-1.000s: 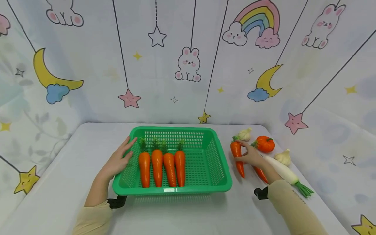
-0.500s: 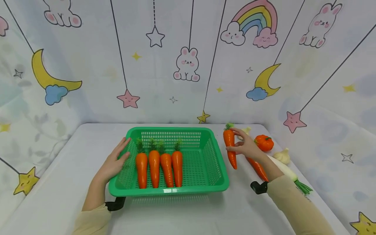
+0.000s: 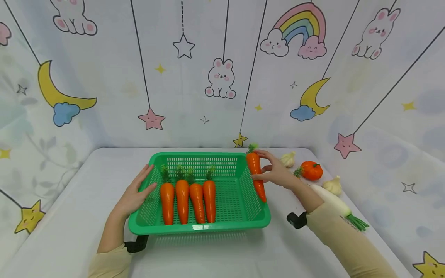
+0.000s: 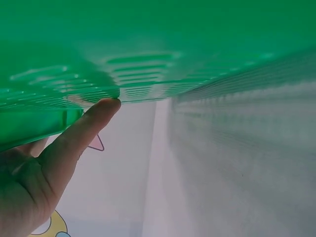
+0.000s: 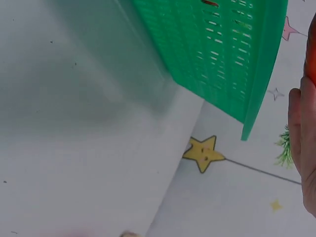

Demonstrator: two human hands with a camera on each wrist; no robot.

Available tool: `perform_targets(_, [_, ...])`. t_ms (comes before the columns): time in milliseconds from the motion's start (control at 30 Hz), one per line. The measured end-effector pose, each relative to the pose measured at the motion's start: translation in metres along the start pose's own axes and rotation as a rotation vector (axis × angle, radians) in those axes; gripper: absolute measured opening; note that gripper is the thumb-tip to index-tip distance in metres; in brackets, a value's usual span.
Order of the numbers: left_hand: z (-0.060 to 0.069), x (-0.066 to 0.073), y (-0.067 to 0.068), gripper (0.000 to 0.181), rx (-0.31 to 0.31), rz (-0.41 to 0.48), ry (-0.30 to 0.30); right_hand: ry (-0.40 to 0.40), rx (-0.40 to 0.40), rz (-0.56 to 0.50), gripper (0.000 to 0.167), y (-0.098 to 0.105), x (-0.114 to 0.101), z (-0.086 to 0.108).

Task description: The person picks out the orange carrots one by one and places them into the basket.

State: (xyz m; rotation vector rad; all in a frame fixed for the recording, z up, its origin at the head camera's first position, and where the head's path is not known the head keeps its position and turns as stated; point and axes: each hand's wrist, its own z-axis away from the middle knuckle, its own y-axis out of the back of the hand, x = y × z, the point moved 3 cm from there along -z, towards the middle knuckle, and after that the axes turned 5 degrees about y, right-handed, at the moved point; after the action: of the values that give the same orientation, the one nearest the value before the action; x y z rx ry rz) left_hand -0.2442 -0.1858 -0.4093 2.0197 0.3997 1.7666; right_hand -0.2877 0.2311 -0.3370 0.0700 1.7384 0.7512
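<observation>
A carrot [image 3: 254, 164] with green top hangs above the right rim of the green plastic basket [image 3: 229, 227], pinched between the thumb and fingers of my right hand [image 3: 279, 173]. Several carrots [image 3: 168, 200] lie side by side in the basket's left half, tops pointing away. My left hand [image 3: 133, 194] rests at the basket's left side, its fingers extended along the rim. Up close in the left wrist view, a straight digit of that hand [image 4: 64, 153] touches the basket's slotted wall. Only the edge of the right hand [image 5: 307, 138] shows in the right wrist view.
To the right lie a garlic bulb [image 3: 287, 159], an orange pumpkin [image 3: 311, 170], another garlic bulb [image 3: 333, 186] and a white radish [image 3: 335, 200] with green leaves. Behind the right forearm another carrot is mostly hidden. A patterned cloth backdrop [image 3: 194, 92] stands behind the table.
My right hand has lifted the carrot from the table and carried it left to the basket's right rim. The left hand stays at the basket, which shifted slightly left in view.
</observation>
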Motion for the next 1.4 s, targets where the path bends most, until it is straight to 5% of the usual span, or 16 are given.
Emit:
perform_targets(467, [0.003,0.005,0.001,0.061,-0.020,0.020,-0.039,0.023,-0.146,0.126,0.080,-0.047,-0.002,-0.024])
perform_targets(1400, [0.004,0.004,0.000,0.062,-0.011,0.022,-0.031,0.047,-0.227,0.301,0.079,-0.104,0.016,-0.025])
